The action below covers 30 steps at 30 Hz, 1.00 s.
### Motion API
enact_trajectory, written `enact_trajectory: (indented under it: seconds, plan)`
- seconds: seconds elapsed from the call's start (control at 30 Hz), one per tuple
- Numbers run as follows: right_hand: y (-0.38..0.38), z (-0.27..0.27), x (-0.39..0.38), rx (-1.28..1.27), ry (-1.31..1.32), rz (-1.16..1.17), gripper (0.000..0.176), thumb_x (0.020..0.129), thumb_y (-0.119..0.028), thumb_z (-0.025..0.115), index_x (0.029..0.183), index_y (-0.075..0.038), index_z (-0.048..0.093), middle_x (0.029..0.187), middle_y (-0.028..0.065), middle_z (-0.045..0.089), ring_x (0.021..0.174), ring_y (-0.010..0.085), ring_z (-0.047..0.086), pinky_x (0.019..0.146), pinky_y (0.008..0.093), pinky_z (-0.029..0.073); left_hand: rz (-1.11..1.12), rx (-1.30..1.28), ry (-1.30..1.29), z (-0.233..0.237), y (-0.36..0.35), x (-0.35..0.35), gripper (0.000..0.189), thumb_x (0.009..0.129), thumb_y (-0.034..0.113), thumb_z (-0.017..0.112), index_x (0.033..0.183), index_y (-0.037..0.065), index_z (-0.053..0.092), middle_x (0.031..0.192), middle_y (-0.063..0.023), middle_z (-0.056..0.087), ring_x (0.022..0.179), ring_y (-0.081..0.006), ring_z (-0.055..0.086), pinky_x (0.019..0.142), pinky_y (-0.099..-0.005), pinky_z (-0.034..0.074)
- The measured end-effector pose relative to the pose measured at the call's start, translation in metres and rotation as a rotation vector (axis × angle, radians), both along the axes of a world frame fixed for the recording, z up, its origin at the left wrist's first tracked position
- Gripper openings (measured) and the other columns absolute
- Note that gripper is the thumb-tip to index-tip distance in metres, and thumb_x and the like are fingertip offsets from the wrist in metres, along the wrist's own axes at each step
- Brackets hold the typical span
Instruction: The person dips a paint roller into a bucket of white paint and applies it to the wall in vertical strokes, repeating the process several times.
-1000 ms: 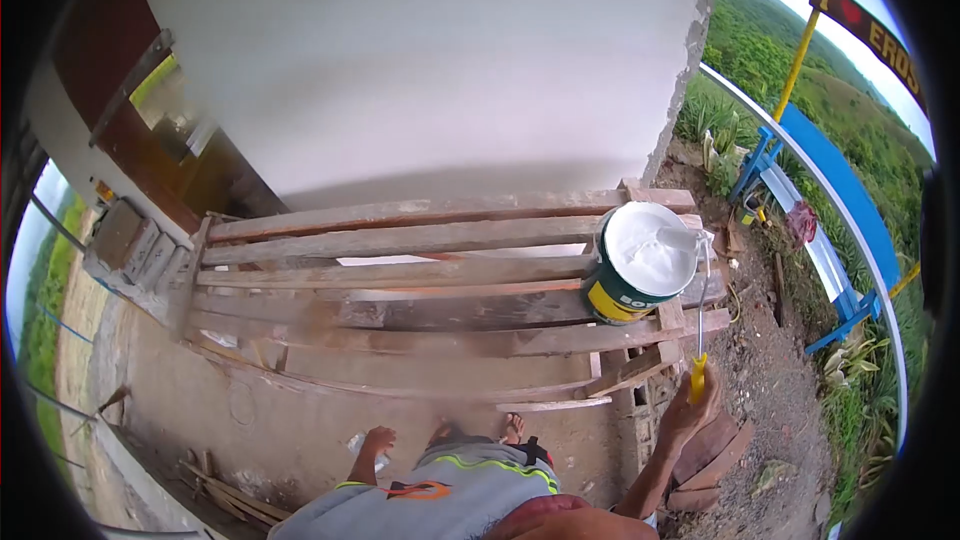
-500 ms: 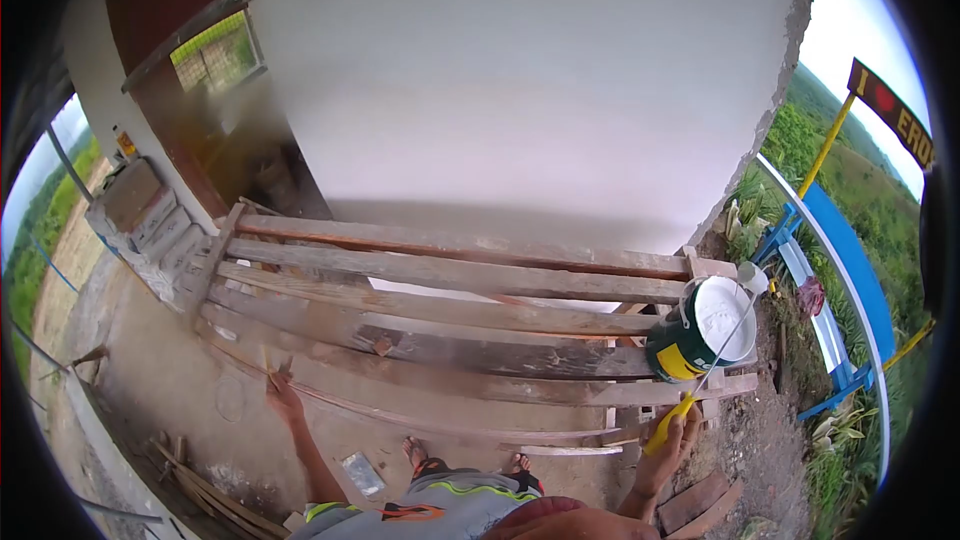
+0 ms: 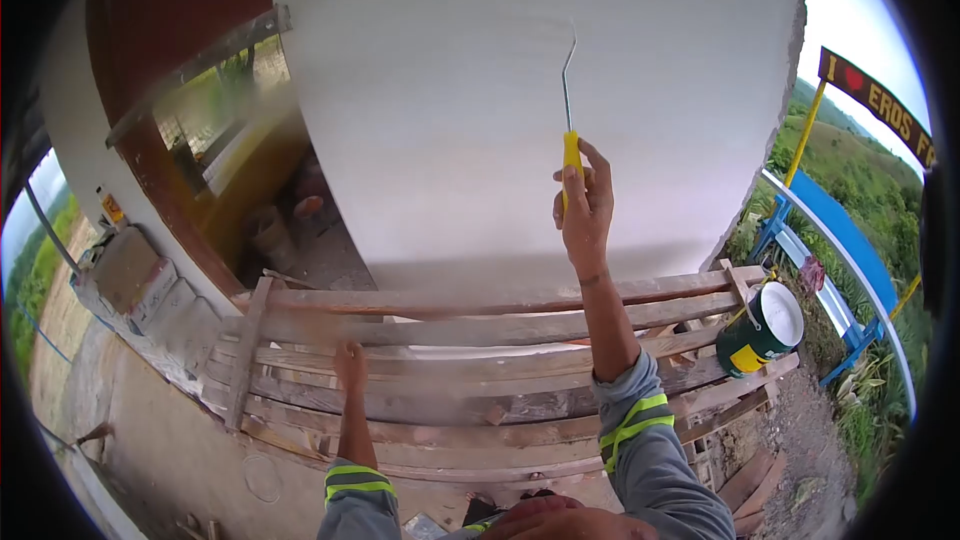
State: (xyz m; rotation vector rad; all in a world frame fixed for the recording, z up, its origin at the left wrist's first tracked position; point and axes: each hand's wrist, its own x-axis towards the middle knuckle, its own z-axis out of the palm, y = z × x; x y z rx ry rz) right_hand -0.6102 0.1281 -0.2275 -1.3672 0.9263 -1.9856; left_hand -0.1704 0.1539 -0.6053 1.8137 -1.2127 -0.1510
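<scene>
My right hand [image 3: 586, 202] is raised in front of the white wall [image 3: 430, 130], closed around the yellow handle of a paint roller [image 3: 570, 145]. Its bent metal rod points up, and the roller head is hard to make out against the white surface. Lower down, my left hand [image 3: 350, 368] is over the wooden boards, blurred by a smudge on the lens, so its fingers do not show clearly. A dark green bucket [image 3: 742, 348] of white paint, with a yellow label, is on the right end of the boards.
A platform of wooden planks [image 3: 460, 332] runs along the wall's foot. On the left are a doorway [image 3: 290, 210] and stacked bags [image 3: 165, 300] with a bottle [image 3: 110, 205] on top. Blue railings [image 3: 845, 240] and a signboard [image 3: 875, 100] stand at right.
My right hand has lifted the paint roller from beside the bucket, up and left to the wall. My left hand has moved right and forward over the planks. The view has shifted.
</scene>
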Motion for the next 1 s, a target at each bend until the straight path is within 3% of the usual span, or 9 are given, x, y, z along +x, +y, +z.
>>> enact_trajectory:
  seconds: [0.03,0.2,0.3,0.4,0.57,0.73,0.87,0.97,1.0]
  plan:
    - [-0.018,0.020,0.009,-0.042,0.051,-0.029,0.040,0.103,-0.016,0.050,0.142,-0.008,0.045,0.089,0.0043,0.059,0.056,0.0031,0.047,0.048,0.0211,0.041,0.045,0.055,-0.006,-0.003,-0.001,-0.005,0.026,0.093,0.024,0.057,0.111,0.008,0.064,0.110,-0.0145,0.066,0.108,-0.0387,0.059,0.096,-0.0524,0.041]
    - [-0.106,0.106,0.037,-0.161,0.209,-0.181,0.040,0.101,-0.022,0.050,0.138,-0.007,0.046,0.086,0.0089,0.061,0.058,0.0147,0.055,0.058,0.0328,0.048,0.274,0.037,-0.105,-0.011,-0.013,-0.025,0.023,0.089,0.028,0.056,0.105,0.012,0.064,0.102,-0.0098,0.065,0.102,-0.0347,0.059,0.089,-0.0524,0.041]
    - [-0.136,0.138,0.044,-0.170,0.159,-0.127,0.039,0.101,-0.020,0.049,0.137,-0.005,0.046,0.083,0.0099,0.061,0.060,0.0174,0.056,0.061,0.0363,0.049,0.404,0.071,-0.135,-0.013,-0.026,-0.023,0.027,0.089,0.032,0.056,0.105,0.012,0.064,0.101,-0.0096,0.064,0.103,-0.0347,0.058,0.090,-0.0518,0.040]
    - [-0.161,0.140,0.044,-0.158,0.220,-0.133,0.040,0.101,-0.020,0.052,0.138,-0.006,0.047,0.093,0.0080,0.061,0.061,0.0098,0.056,0.051,0.0239,0.046,0.491,0.130,-0.142,-0.005,-0.030,-0.034,0.030,0.090,0.034,0.055,0.104,0.010,0.065,0.101,-0.0106,0.064,0.103,-0.0356,0.057,0.090,-0.0516,0.039]
    - [-0.184,0.047,0.046,-0.178,0.301,-0.261,0.039,0.102,-0.021,0.051,0.139,-0.008,0.046,0.087,0.0069,0.061,0.061,0.0106,0.056,0.056,0.0261,0.047,0.519,0.131,-0.180,0.002,-0.029,-0.042,0.035,0.093,0.037,0.053,0.105,0.007,0.066,0.104,-0.0132,0.064,0.105,-0.0361,0.055,0.090,-0.0513,0.037]
    - [-0.151,-0.100,0.051,-0.044,0.263,-0.240,0.039,0.103,-0.016,0.052,0.141,-0.010,0.045,0.082,0.0050,0.059,0.060,0.0088,0.052,0.056,0.0258,0.046,0.472,0.152,-0.169,0.019,-0.022,-0.052,0.041,0.095,0.038,0.049,0.112,0.004,0.065,0.106,-0.0147,0.062,0.104,-0.0357,0.054,0.091,-0.0505,0.035]
    - [-0.121,-0.184,0.061,0.040,0.266,-0.311,0.040,0.101,-0.012,0.053,0.141,-0.009,0.047,0.083,0.0041,0.056,0.066,0.0093,0.048,0.061,0.0264,0.043,0.488,0.168,-0.188,0.021,-0.025,-0.054,0.041,0.096,0.037,0.048,0.112,0.003,0.064,0.107,-0.0144,0.062,0.105,-0.0351,0.054,0.092,-0.0501,0.035]
    - [-0.110,-0.212,0.068,0.121,0.293,-0.321,0.039,0.103,-0.011,0.051,0.140,-0.003,0.047,0.119,0.0180,0.061,0.099,0.0233,0.062,0.090,0.0362,0.049,0.485,0.190,-0.179,0.019,-0.024,-0.054,0.038,0.095,0.037,0.048,0.109,0.004,0.063,0.108,-0.0137,0.062,0.107,-0.0346,0.054,0.092,-0.0499,0.035]
    - [-0.113,-0.207,0.070,0.107,0.279,-0.323,0.039,0.103,-0.012,0.051,0.140,-0.003,0.047,0.115,0.0169,0.062,0.095,0.0224,0.062,0.087,0.0357,0.050,0.491,0.185,-0.183,0.018,-0.024,-0.054,0.037,0.095,0.036,0.049,0.108,0.005,0.063,0.108,-0.0135,0.062,0.107,-0.0345,0.054,0.092,-0.0498,0.035]
